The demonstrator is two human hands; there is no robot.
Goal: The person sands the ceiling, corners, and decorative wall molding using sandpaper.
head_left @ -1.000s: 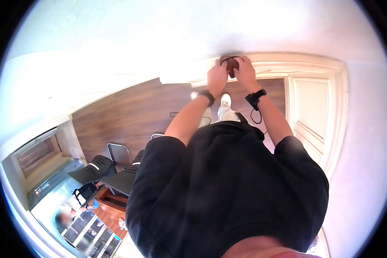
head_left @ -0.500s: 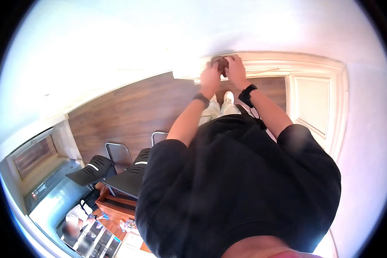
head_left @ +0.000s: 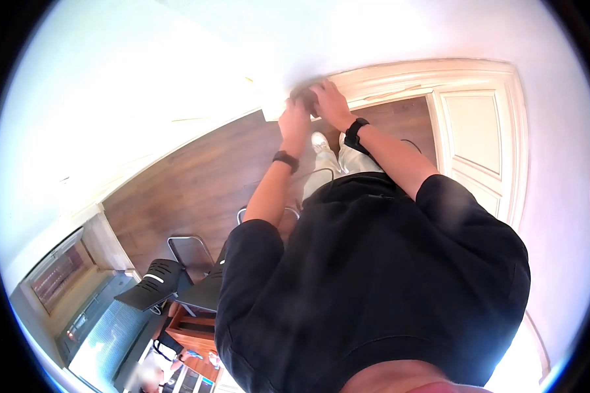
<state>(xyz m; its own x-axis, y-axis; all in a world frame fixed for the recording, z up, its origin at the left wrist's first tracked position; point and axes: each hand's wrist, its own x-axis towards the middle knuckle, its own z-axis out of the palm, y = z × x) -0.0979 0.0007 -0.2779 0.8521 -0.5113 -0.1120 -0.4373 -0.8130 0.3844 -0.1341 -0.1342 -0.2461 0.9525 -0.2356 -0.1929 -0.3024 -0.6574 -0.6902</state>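
Both my hands are stretched forward to the left end of a cream-coloured moulded door frame [head_left: 426, 73]. Between them is a crumpled brown cloth [head_left: 306, 97], partly covered by my fingers and slightly blurred. My left hand [head_left: 295, 120] has its fingers closed on the near left side of the cloth. My right hand [head_left: 331, 103] grips it from the right, its fingers bent over the top near the wall. A dark band is on my left wrist, and a black watch [head_left: 354, 133] is on my right.
A cream panelled door [head_left: 472, 131] stands to the right. Wooden flooring [head_left: 177, 177] lies below, with my white shoes on it. Black chairs [head_left: 157, 281] with metal frames are at lower left. Beyond them, a person [head_left: 160, 367] is beside a wooden table [head_left: 200, 329].
My hands have moved left along the frame with the brown cloth. The view has shifted, and the chairs and the other person appear lower and further right.
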